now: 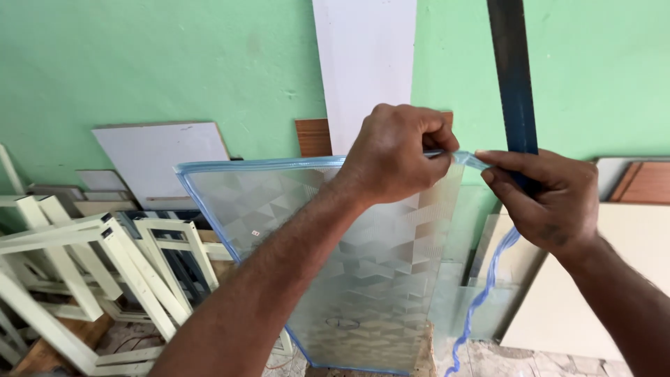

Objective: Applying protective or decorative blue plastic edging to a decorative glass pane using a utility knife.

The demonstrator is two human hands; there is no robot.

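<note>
A patterned frosted glass pane (363,272) stands upright in front of me, edged with a translucent blue rubber strip (244,165). My left hand (398,150) is closed over the pane's top right corner, pressing the strip there. My right hand (548,199) pinches the loose part of the same strip just right of that corner. The free end of the strip (481,297) hangs down from my right hand toward the floor.
Cream metal window frames (91,272) are stacked at the left. White and wooden boards (157,157) lean on the green wall, with a tall white panel (366,70) and a dark blue bar (514,77) behind. Beige sheets (593,293) lean at the right.
</note>
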